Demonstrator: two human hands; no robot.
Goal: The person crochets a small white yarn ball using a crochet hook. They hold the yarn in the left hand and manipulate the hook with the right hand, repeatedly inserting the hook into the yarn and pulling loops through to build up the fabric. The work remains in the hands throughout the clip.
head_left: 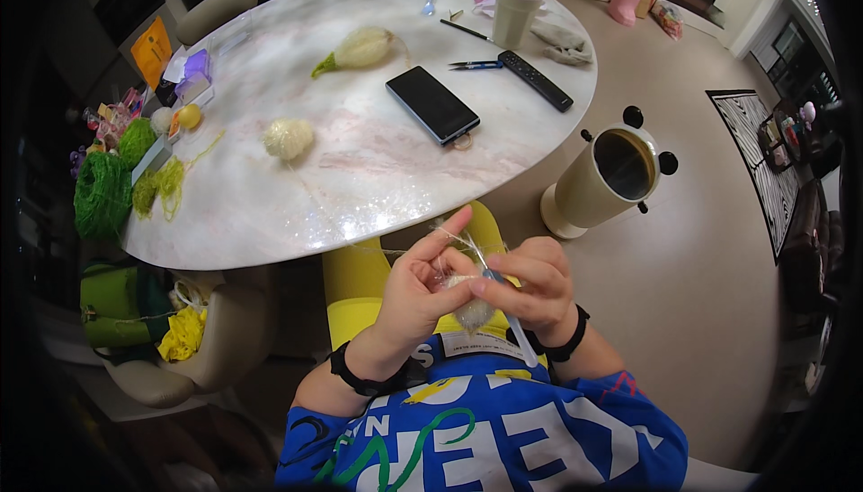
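Note:
Above my lap, my left hand pinches a small crocheted piece of fuzzy cream yarn, its index finger raised with a strand running over it. My right hand grips a crochet hook with a pale blue handle; the hook's metal shaft reaches the yarn by the left index finger. The hook's tip is partly lost among the strands. A ball of cream yarn rests on the marble-patterned table, and a thin strand trails from it toward my hands. Farther back lies a cream fuzzy piece with a green tip.
A smartphone, a remote control, blue-handled snips and a cream cup are on the table's right. Green yarn is heaped at its left edge. A tall cream bin stands on the floor, right. A chair holds a green bag.

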